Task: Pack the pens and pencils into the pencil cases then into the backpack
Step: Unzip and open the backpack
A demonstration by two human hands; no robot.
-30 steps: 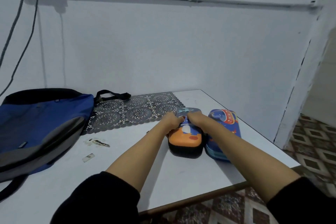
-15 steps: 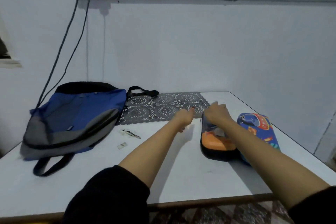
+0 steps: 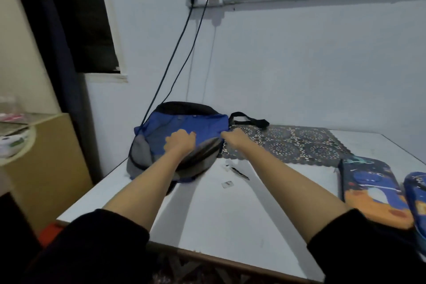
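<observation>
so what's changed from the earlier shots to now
Both hands left the orange pencil case and moved left to the backpack. The left hand now grips its blue front. The right hand sits at its right edge, grip unclear. The orange case and the blue pencil case stayed side by side on the table. The backpack has not moved.

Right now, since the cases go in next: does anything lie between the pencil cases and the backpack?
Only small scraps on the table lie between the pencil cases and the backpack; nothing bulky. The left hand and right hand hold the backpack; no opening shows.
</observation>
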